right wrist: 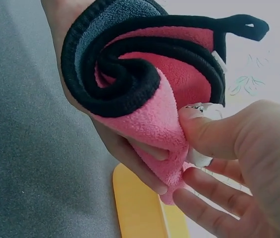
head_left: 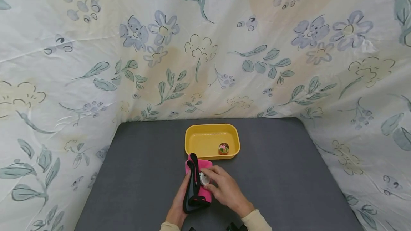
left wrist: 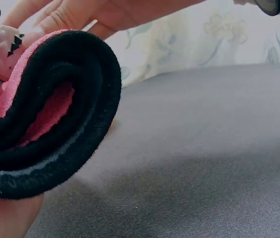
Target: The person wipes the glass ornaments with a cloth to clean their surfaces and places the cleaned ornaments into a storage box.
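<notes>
My left hand (head_left: pixel 177 205) holds a folded microfiber cloth (head_left: pixel 206 165), pink on one side and grey on the other with black edging. A black hanging loop (right wrist: pixel 251 26) sticks out at a corner in the right wrist view. Between thumb and fingers, my right hand (head_left: pixel 229 190) pinches a small white object (head_left: pixel 204 178) against the cloth's pink side. In the left wrist view this white object (left wrist: pixel 7 52) bears black jagged marks, with a red part below it, partly hidden by the cloth. Its exact kind I cannot tell.
Just beyond the hands, a yellow tray (head_left: pixel 202 143) stands on the dark grey table (head_left: pixel 147 159). A small round ball with a colourful inside (head_left: pixel 223 148) lies in its near right part. Floral fabric (head_left: pixel 205 63) hangs around the table's back and sides.
</notes>
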Motion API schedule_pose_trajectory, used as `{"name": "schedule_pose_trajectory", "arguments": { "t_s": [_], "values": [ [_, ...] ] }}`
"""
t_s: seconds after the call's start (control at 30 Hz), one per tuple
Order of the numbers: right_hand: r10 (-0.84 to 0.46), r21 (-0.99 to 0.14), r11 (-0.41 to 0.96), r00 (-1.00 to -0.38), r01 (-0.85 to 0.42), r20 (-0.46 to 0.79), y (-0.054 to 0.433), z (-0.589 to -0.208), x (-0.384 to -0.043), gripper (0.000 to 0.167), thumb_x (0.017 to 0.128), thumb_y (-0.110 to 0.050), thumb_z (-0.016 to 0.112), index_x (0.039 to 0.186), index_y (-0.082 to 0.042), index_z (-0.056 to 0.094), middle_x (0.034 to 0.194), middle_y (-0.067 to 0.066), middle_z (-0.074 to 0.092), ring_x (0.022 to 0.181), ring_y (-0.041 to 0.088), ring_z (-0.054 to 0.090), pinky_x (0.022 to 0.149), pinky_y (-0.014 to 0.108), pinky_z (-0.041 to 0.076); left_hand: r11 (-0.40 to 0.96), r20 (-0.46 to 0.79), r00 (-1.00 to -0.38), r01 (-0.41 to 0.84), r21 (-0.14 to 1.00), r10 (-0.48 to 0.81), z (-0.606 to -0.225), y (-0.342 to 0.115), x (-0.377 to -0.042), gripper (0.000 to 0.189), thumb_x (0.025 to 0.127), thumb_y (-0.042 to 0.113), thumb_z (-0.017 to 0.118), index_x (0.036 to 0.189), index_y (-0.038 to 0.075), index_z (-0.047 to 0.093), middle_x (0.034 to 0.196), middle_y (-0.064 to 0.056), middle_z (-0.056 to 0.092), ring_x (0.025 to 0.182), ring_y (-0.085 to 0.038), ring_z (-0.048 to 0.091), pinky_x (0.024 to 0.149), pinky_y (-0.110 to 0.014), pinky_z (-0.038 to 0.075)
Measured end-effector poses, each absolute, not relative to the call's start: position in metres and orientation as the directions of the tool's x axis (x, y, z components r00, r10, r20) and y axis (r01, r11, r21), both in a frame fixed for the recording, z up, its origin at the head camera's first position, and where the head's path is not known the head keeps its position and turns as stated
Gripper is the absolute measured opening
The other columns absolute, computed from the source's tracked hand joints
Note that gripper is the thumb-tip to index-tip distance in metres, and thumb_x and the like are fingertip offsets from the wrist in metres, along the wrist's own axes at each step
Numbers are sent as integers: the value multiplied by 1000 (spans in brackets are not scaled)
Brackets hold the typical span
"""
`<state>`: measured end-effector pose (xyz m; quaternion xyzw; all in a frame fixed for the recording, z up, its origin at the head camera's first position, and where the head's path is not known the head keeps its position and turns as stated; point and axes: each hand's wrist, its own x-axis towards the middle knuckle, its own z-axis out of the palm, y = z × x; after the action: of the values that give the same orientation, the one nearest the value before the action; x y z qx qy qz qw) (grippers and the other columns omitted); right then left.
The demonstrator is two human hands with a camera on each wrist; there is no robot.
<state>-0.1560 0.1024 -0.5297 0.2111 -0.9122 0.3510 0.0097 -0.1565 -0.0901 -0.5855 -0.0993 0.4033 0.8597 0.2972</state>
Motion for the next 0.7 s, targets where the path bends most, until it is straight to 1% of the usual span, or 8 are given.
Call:
{"name": "schedule_pose_trajectory", "arguments": {
  "t_s": [0.07, 0.17, 0.27, 0.37, 0.53, 0.6, 0.7],
  "values": [
    [-388, -620, 669, -904, -410, 179, 102, -530, -155, 55, 90, -22, 78, 141, -29, 58, 124, -10, 61, 103, 6, 58, 83, 27, 53, -486, -411, -809, -583, 651, 419, -587, -91, -156, 44, 101, 66, 41, 104, 31, 66, 85, 16, 68, 77, 1, 64, 71, -18, 49],
    [-383, -625, 670, -908, -401, 172, 101, -530, -153, 55, 91, -21, 77, 142, -30, 57, 125, -9, 61, 101, 8, 60, 80, 27, 53, -469, -413, -821, -566, 678, 394, -588, -93, -156, 42, 101, 66, 41, 108, 30, 62, 83, 16, 66, 74, 1, 62, 70, -17, 49],
    [-359, -654, 664, -922, -362, 145, 99, -529, -150, 56, 91, -21, 77, 142, -30, 57, 125, -8, 61, 96, 12, 63, 77, 25, 52, -464, -410, -833, -549, 695, 370, -588, -94, -155, 41, 101, 65, 43, 115, 30, 57, 85, 15, 65, 75, 1, 62, 71, -18, 49],
    [-322, -689, 658, -941, -304, 107, 98, -529, -149, 56, 90, -24, 79, 141, -29, 58, 121, -7, 63, 90, 13, 62, 73, 23, 50, -471, -401, -841, -537, 700, 363, -587, -94, -155, 42, 101, 64, 45, 122, 29, 53, 90, 13, 66, 79, -1, 64, 74, -20, 52],
    [-277, -737, 635, -959, -230, 61, 95, -529, -148, 56, 88, -26, 80, 141, -24, 60, 113, -5, 63, 78, 5, 54, 65, 19, 46, -474, -388, -848, -526, 706, 362, -584, -94, -155, 44, 102, 62, 44, 128, 27, 49, 94, 10, 67, 84, -5, 66, 80, -23, 54],
    [-273, -755, 617, -960, -221, 58, 95, -530, -148, 57, 89, -27, 80, 142, -21, 59, 111, -5, 63, 74, 1, 51, 62, 19, 46, -467, -388, -850, -521, 715, 356, -584, -94, -156, 46, 102, 62, 44, 131, 26, 47, 93, 9, 65, 84, -5, 65, 80, -24, 54],
    [-270, -777, 592, -961, -214, 58, 95, -532, -149, 60, 89, -29, 79, 144, -19, 57, 103, -4, 64, 68, -1, 50, 57, 19, 46, -454, -396, -853, -518, 725, 341, -583, -95, -156, 51, 102, 62, 44, 137, 25, 42, 93, 9, 62, 83, -6, 63, 79, -24, 52]
  ]
}}
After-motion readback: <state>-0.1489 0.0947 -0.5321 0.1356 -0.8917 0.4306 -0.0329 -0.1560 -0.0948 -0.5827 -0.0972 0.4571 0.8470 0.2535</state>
